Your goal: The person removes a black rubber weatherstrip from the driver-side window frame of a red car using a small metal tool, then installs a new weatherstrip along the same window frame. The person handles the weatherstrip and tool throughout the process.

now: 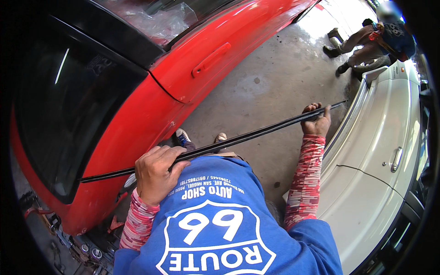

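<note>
A long, thin black trim strip [252, 135] with a lengthwise groove stretches across in front of my body, slanting up from left to right. Close to its left end, my left hand [158, 174] grips it, fingers over the top and thumb underneath. My right hand [317, 121] has its fingers curled round the strip near the other end, and a short tip sticks out beyond. The left end of the strip overlaps the rear side of a red car [121, 114] in view; whether they touch I cannot tell.
Left of me, the red car has a door handle [211, 60] and a dark rear window [64, 105]. A cream-white car [366, 151] stands close on my right. Another person [389, 36] sits low at the far right. Tools and parts [89, 250] lie at lower left on the concrete floor [256, 78].
</note>
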A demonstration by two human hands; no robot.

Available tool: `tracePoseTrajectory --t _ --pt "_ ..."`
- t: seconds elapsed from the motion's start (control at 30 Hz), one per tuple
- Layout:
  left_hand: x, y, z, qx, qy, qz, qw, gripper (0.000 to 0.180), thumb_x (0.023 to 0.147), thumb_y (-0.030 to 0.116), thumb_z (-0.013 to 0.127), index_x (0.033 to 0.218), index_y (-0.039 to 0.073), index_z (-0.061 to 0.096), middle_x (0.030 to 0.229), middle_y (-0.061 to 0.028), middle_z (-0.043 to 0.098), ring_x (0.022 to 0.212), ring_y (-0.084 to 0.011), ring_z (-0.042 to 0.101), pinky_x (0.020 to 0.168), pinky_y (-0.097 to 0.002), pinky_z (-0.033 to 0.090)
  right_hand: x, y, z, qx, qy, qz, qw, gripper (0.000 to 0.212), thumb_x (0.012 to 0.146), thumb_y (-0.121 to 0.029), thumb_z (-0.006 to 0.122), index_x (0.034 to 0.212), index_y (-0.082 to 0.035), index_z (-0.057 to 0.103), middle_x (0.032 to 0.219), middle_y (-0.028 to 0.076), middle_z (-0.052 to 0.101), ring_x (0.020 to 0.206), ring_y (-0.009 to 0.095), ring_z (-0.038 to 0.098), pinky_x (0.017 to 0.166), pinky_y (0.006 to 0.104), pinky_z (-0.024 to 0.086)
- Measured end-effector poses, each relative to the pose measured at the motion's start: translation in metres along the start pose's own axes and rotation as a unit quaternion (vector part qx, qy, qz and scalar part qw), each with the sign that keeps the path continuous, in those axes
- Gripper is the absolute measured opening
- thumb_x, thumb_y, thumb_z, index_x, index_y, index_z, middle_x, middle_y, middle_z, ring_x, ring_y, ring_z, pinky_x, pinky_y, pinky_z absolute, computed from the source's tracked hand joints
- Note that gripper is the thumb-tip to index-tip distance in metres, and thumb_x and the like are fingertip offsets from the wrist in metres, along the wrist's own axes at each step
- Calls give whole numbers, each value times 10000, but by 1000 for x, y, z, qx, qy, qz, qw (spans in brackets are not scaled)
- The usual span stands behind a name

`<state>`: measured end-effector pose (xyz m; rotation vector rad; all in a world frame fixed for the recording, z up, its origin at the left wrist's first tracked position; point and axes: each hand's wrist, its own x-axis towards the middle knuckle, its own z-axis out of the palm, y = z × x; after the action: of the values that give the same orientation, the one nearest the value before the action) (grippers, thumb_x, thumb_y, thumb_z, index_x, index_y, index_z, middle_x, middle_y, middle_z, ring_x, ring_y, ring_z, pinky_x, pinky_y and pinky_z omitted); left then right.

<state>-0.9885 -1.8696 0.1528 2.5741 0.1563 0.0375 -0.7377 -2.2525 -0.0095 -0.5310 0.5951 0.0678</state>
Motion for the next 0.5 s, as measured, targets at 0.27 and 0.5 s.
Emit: tracePoseTrajectory --t 0.27,0.5 --pt "-1 -2 0 -42 -60 -44 996 216 873 218 757 932 10 755 778 -152 725 656 -286 695 607 -373 537 -17 37 -21 26 48 37 998 381 1058 -457 496 915 -106 536 770 27 496 650 170 492 640 328 493" --pt "-10 -12 -7 -125 -218 -169 953 213 949 249 672 915 59 762 660 -135 681 591 -278 683 575 -374 509 -33 44 -25 -5 75 46 996 387 1077 -460 450 905 -117 501 734 27 454 587 158 437 565 324 413"
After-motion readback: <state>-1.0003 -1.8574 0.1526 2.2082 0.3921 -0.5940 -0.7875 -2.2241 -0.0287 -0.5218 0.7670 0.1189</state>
